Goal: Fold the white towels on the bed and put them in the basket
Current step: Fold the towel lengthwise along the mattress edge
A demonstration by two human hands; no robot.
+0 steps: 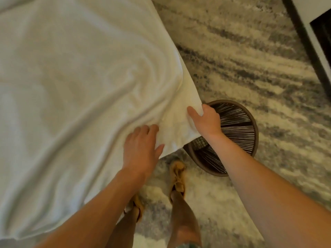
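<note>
A large white towel (80, 90) lies spread and rumpled over the bed, filling the left half of the view. Its near right corner hangs past the bed's edge, above the basket. My right hand (206, 120) pinches that corner's edge, thumb on top and fingers underneath. My left hand (141, 149) grips the towel's lower edge a little to the left, fingers curled over the cloth. A round dark woven basket (250, 126) stands on the floor just right of the bed, partly hidden by the towel corner and my right forearm. I see nothing inside it.
A mottled grey and cream rug (250, 59) covers the floor to the right. My feet in tan sandals (177, 178) stand beside the bed's near edge. A dark furniture edge (308, 51) runs along the far right.
</note>
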